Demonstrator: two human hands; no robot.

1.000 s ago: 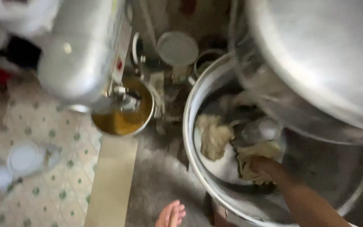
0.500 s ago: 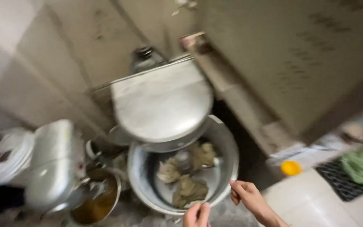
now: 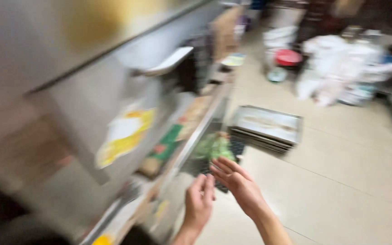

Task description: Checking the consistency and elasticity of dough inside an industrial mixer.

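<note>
The view is heavily blurred by motion. My left hand (image 3: pixel 199 204) and my right hand (image 3: pixel 235 180) are raised close together at the bottom centre, fingers spread, holding nothing. They hover above a tiled floor (image 3: pixel 341 181), near a dark mat with a green bundle (image 3: pixel 213 146) on it. A stack of metal baking trays (image 3: pixel 268 124) lies on the floor just beyond my hands.
A large metal cabinet (image 3: pixel 91 100) with a handle (image 3: pixel 164 63) and yellow stickers fills the left side. White sacks (image 3: pixel 336 68) and a red-lidded tub (image 3: pixel 288 57) stand at the far end of the floor.
My view has swung away from the mixer bowl of dough toward the cabinet and floor. Both hands have come out of the bowl area and are now open in front of me.
</note>
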